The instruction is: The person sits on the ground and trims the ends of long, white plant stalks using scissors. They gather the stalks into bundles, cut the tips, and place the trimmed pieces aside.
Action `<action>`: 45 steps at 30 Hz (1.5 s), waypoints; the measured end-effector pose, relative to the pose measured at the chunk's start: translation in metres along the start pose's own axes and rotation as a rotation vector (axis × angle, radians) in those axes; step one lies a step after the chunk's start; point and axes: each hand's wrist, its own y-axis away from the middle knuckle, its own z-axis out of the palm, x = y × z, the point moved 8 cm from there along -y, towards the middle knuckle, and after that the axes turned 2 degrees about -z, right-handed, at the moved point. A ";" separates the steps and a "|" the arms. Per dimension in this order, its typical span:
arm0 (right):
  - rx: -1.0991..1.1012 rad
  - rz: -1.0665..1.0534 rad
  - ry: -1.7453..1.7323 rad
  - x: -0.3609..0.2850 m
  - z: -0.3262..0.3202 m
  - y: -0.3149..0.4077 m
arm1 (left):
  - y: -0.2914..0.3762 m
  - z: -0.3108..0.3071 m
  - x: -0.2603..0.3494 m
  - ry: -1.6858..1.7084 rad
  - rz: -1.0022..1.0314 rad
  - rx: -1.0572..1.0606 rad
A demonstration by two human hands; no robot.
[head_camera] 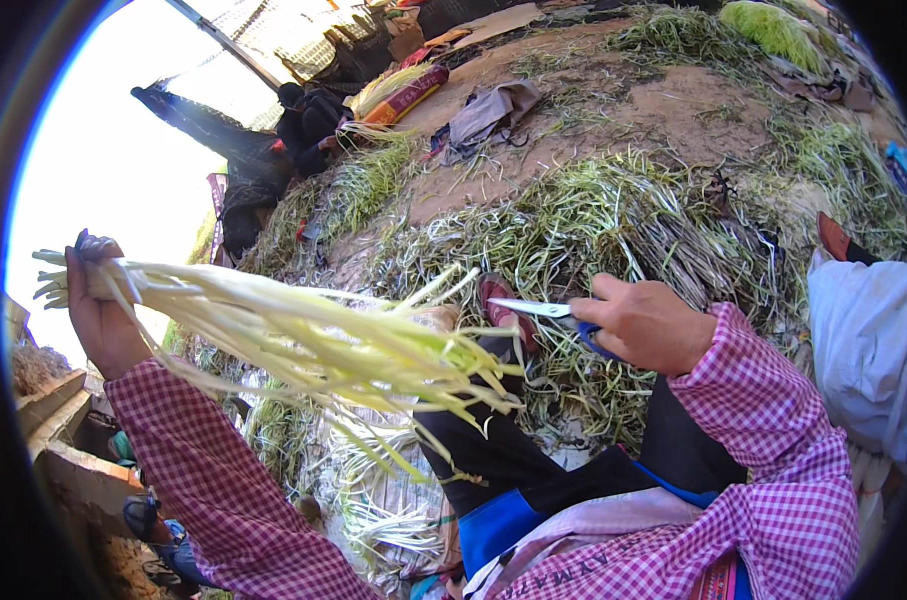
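My left hand (101,307) is raised at the far left, closed around the white stem end of a long bundle of pale yellow-green leafy stalks (296,322). The loose leaf tips of the bundle spread to the right, over my knee. In my right hand (641,322), right of the middle, is a pair of scissors (532,307) with blue handles. Its metal blades point left, looking nearly closed, and lie apart from the bundle. Below the held bundle, short white stalk pieces (397,529) lie on a pale woven sheet.
Piles of green stalks (611,217) cover the ground ahead. A grey cloth (491,116) lies farther off. Another person (307,127) in dark clothing sits at upper left beside a filled sack (405,97). A white cloth-covered object (862,345) stands at right; one more person (165,536) is at lower left.
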 end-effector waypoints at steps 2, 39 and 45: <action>0.071 0.023 -0.070 0.011 -0.006 0.014 | -0.004 -0.017 0.006 -0.098 0.065 0.103; 0.037 -0.161 -0.294 -0.063 -0.016 -0.012 | 0.006 0.025 -0.056 -0.396 0.169 0.317; -0.012 -0.020 -0.150 -0.031 0.002 0.010 | 0.008 0.028 -0.065 -0.423 0.226 0.462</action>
